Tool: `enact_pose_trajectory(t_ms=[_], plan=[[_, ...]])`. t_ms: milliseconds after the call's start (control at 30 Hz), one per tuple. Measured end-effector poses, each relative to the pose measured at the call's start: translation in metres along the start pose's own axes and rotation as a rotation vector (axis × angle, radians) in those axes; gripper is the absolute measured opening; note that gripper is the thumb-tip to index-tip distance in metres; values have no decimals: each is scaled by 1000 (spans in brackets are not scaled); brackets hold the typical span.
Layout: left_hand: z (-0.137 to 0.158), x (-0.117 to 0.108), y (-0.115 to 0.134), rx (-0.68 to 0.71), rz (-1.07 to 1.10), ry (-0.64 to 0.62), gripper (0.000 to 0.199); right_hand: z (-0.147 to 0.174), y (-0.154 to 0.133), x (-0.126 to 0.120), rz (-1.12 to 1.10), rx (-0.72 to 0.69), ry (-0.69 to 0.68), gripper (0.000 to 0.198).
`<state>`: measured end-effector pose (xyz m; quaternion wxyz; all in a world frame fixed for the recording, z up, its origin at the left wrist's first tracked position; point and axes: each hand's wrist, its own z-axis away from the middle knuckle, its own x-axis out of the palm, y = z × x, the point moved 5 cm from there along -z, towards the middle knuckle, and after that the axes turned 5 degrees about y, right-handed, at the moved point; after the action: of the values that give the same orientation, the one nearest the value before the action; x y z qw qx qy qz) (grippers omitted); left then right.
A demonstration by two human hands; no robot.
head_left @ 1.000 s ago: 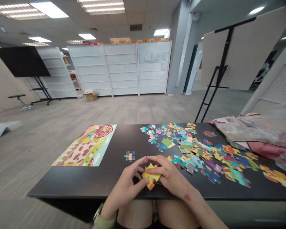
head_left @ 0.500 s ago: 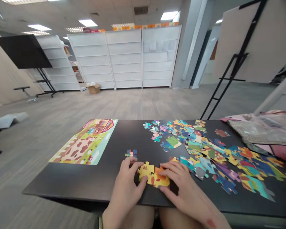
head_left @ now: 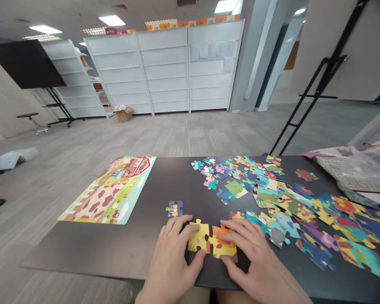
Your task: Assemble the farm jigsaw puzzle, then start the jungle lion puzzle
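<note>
Two jigsaw pieces lie side by side near the front edge of the dark table. The left one, a yellow puzzle piece (head_left: pixel 198 237), is pinched between the thumb and fingers of my left hand (head_left: pixel 177 249). My right hand (head_left: pixel 250 249) grips the orange-and-yellow puzzle piece (head_left: pixel 221 246), with fingertips on its top and thumb at its lower edge. A narrow dark gap shows between the two pieces, their tabs close together. Just beyond my left fingers sits a small blue multicoloured puzzle piece (head_left: pixel 175 208). My fingers partly cover both gripped pieces.
A wide heap of loose puzzle pieces (head_left: pixel 266 185) spreads across the right of the table (head_left: pixel 114 249). A farm picture sheet (head_left: pixel 110 192) with a cow lies at the left. Plastic-covered bags (head_left: pixel 361 169) sit at the right edge. White shelves (head_left: pixel 164 71) stand behind.
The two pieces, touching half a second ago, now show a gap between them. Both hands still hold them, and the view has shifted slightly.
</note>
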<state>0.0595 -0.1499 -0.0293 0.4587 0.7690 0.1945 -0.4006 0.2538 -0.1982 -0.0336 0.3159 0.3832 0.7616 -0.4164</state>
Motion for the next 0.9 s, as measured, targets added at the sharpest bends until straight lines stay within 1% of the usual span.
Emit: enact_pose_trajectory(t_ms=[100, 200, 300, 367, 433, 567, 667, 900], plan=[[0, 0, 0, 4, 12, -10, 28, 1, 3, 1, 41, 17, 37, 29], [1, 0, -1, 1, 31, -16, 28, 1, 0, 1, 50, 8, 9, 31], [1, 0, -3, -1, 54, -13, 43, -1, -7, 1, 38, -41, -50, 33], [1, 1, -5, 1, 59, -3, 54, -2, -10, 1, 40, -58, -63, 35], [0, 2, -7, 2, 58, 10, 58, -3, -12, 0, 42, -55, -59, 35], [-1, 2, -7, 4, 54, 12, 56, -5, -11, 1, 51, -26, -70, 33], [0, 2, -5, 14, 45, -2, 53, -6, -10, 2, 55, -28, -114, 32], [2, 0, 0, 47, 4, -28, 38, -7, -10, 1, 49, -8, -182, 32]])
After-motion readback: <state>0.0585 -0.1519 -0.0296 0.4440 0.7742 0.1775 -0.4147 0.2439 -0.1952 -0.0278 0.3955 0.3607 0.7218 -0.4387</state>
